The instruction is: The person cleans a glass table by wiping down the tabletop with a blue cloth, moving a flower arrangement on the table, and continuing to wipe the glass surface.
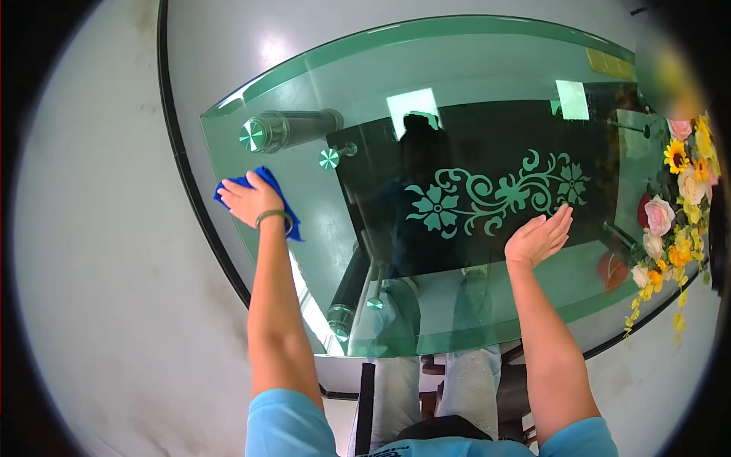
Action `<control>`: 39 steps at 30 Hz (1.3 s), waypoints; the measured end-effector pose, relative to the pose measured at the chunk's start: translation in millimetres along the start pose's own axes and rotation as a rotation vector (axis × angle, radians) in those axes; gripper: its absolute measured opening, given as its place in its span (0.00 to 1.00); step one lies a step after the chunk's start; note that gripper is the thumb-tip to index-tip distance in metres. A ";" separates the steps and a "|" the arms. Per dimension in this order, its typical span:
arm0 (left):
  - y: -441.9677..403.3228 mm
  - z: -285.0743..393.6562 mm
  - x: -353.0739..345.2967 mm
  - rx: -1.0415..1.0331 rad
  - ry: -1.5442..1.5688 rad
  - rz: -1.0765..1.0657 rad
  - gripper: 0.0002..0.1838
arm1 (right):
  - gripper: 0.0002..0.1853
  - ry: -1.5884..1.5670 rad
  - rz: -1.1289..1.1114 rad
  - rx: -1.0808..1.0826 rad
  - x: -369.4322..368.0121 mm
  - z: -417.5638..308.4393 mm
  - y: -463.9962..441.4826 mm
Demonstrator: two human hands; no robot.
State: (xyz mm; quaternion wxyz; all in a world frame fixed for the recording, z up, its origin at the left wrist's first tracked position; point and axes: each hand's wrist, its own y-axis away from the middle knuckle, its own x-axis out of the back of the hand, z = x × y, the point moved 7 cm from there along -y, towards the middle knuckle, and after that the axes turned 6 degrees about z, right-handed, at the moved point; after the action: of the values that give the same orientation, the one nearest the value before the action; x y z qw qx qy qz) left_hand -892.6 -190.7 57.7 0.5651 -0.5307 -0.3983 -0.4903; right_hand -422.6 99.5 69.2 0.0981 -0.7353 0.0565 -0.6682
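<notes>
My left hand (253, 199) lies over a blue cloth (292, 225) near the left edge of the glass table (324, 209), pressing it onto the surface. The cloth sticks out around the fingers and beyond the wrist, which wears a bracelet (276, 215). Over the right part of the table, my right hand (539, 236) is empty, its fingers stretched out. It is just below the green floral pattern (499, 194) on the dark panel (381, 206). Whether this hand touches the glass, I cannot tell.
Artificial flowers (659, 215) spill along the table's right end. Metal-capped legs (278, 132) show through the glass. A black strip (199, 194) curves across the pale floor (114, 251) at left. My legs (468, 388) are at the near edge.
</notes>
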 end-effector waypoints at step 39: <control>156.5 302.6 30.4 -1.017 0.376 -0.251 0.38 | 0.32 -0.026 -0.065 -0.036 6.1 -2.4 -4.0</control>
State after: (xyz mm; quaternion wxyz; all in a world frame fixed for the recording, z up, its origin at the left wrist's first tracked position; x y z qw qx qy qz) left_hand -712.4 98.1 90.6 0.2363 -0.5884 -0.0641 -0.7706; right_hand -424.6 101.9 76.2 0.0640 -0.7471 0.0433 -0.6602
